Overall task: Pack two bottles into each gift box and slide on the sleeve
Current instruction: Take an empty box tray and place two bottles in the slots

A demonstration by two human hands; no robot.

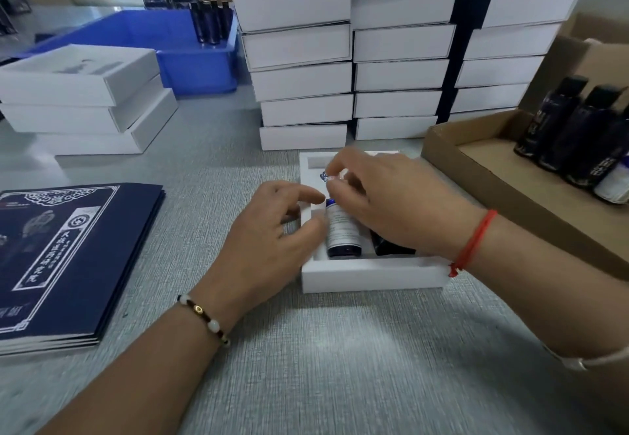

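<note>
An open white gift box (371, 278) lies on the table in front of me. Two bottles lie in it side by side. The left one is a white-labelled bottle (342, 230) with a dark blue base. The right one is a dark bottle (391, 249), mostly hidden under my right hand (398, 203). My right hand reaches over the box, and its thumb and fingertips pinch the white-labelled bottle's blurred upper end. My left hand (269, 240) rests at the box's left edge, its thumb and index finger touching that bottle's side. A stack of flat dark blue sleeves (68, 257) lies at the left.
Tall stacks of white boxes (303, 77) stand behind the gift box, with a lower stack (81, 100) at the far left. A cardboard tray (476, 175) at the right holds several dark bottles (578, 135). A blue bin (190, 56) with bottles sits at the back.
</note>
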